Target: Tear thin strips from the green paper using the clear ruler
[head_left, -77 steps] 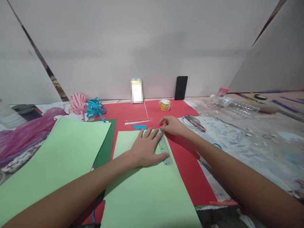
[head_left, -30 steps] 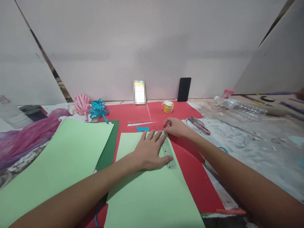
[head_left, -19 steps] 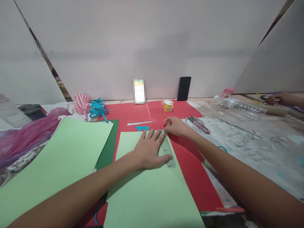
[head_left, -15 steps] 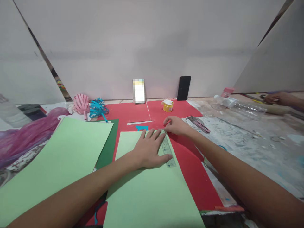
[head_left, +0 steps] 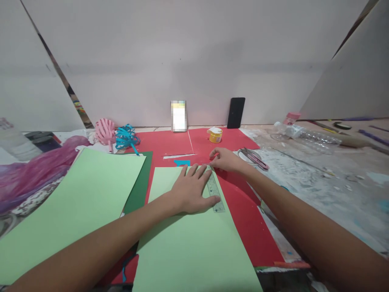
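Pressing flat, the left hand (head_left: 190, 190) pins a clear ruler (head_left: 214, 191) whose long axis runs near-to-far along the light green sheet (head_left: 188, 243)'s right edge. The right hand (head_left: 226, 160), fingers pinched at the ruler's far tip, holds something too small to identify.

**Clutter around the work sheets**

A small yellow jar with a white lid (head_left: 215, 135) stands near a black phone (head_left: 236, 112) leaning against the wall. Pink-handled scissors (head_left: 253, 157), a clear plastic bottle (head_left: 306, 135), a curled blue paper strip bundle (head_left: 126, 137) and crumpled magenta fabric (head_left: 33, 172) lie about.

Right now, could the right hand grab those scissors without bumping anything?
Probably yes. The right hand rests at the ruler's top end, and the scissors lie just beside it with only bare tabletop between.
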Demonstrator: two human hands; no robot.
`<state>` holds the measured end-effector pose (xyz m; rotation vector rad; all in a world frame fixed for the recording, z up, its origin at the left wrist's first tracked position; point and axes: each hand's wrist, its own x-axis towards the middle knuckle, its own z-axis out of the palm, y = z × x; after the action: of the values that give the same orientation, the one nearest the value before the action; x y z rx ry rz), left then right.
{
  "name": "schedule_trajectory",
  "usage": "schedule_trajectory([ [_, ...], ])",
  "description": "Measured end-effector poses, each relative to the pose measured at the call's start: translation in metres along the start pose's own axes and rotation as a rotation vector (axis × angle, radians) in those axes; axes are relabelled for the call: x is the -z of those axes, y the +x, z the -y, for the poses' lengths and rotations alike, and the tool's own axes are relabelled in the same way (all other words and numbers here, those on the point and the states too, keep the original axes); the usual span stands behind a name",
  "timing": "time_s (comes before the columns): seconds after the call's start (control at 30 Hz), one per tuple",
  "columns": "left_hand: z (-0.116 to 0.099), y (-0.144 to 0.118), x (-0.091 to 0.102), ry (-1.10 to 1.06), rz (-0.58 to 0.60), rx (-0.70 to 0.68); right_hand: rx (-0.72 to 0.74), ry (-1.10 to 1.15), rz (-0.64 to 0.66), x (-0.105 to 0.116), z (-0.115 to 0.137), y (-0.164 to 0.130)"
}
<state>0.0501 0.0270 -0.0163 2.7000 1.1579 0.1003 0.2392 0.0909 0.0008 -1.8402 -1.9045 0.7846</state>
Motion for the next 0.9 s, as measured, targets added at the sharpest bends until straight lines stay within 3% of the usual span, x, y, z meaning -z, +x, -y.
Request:
schedule_trajectory([
  [0.4, 0.0002, 0.0006, -0.0007, 0.008, -0.004, -0.002, 0.020, -0.031, -0.073, -0.0043, -0.0012, -0.0004],
  [0.9, -0.0008, 0.0014, 0.0012, -0.019, 0.019, 0.006, 0.033, -0.025, -0.063, -0.0058, 0.0055, -0.0043],
])
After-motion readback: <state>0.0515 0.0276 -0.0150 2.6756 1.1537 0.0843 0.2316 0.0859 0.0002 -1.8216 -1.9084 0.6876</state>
